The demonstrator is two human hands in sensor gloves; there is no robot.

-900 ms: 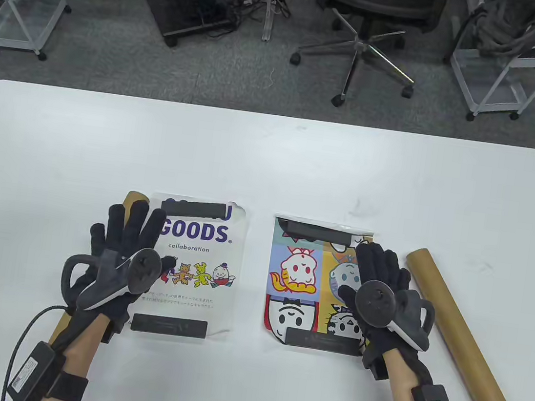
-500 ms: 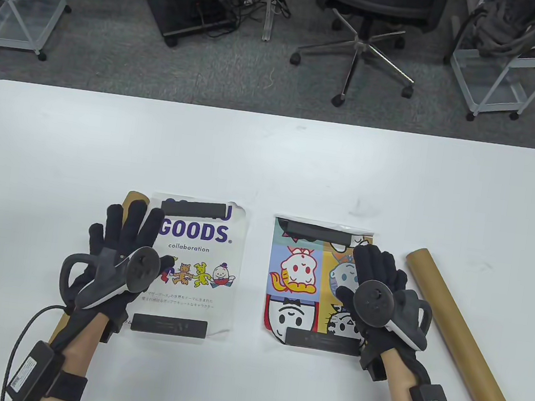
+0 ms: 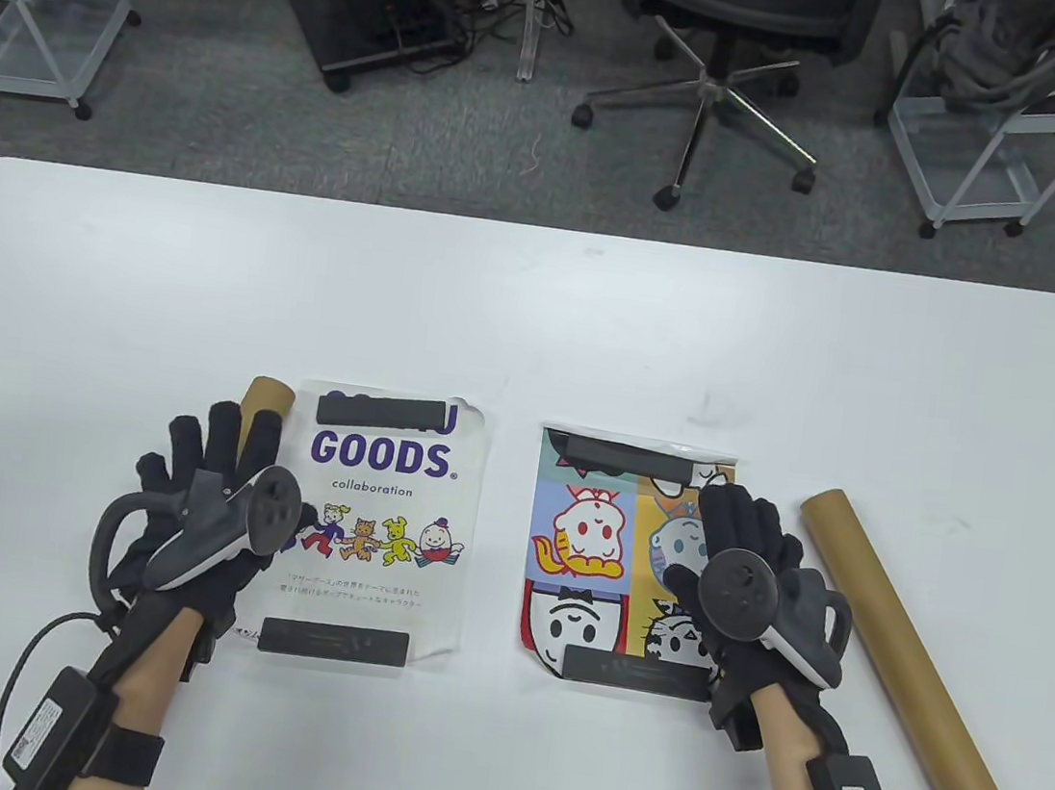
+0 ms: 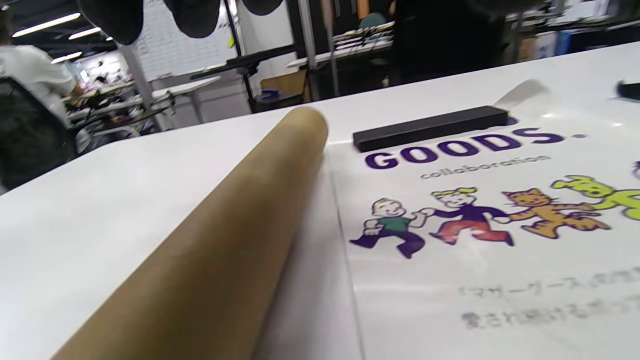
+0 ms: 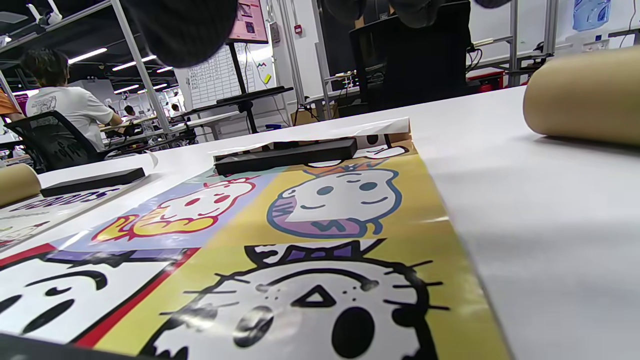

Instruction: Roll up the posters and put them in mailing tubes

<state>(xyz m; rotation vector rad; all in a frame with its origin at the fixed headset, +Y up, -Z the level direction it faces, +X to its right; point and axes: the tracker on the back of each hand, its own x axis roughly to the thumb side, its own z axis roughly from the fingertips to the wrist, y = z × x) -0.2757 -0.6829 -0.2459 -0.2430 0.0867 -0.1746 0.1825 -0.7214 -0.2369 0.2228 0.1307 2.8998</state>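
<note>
The white "GOODS" poster [image 3: 387, 503] lies flat with a black weight bar [image 3: 382, 412] at its far end and another [image 3: 333, 641] at its near end. Beside it on the left lies a brown mailing tube [image 3: 268, 395], mostly hidden under my left hand [image 3: 209, 450], whose fingers are straight. The left wrist view shows the tube [image 4: 225, 240] beside the poster [image 4: 475, 240]. The colourful cartoon poster [image 3: 596, 540] is held flat by two bars [image 3: 626, 457] [image 3: 637, 671]. My right hand [image 3: 743, 530] lies flat over its right side. A second tube [image 3: 917, 679] lies to the right.
The white table [image 3: 537, 319] reaches well beyond the posters. Past its far edge stand an office chair [image 3: 725, 72] and wire carts [image 3: 998, 137]. A seated person [image 5: 65, 115] shows in the background of the right wrist view.
My left hand has slid left off the GOODS poster and now lies over the left tube. The right hand has barely moved. Posters, bars and tubes stay put.
</note>
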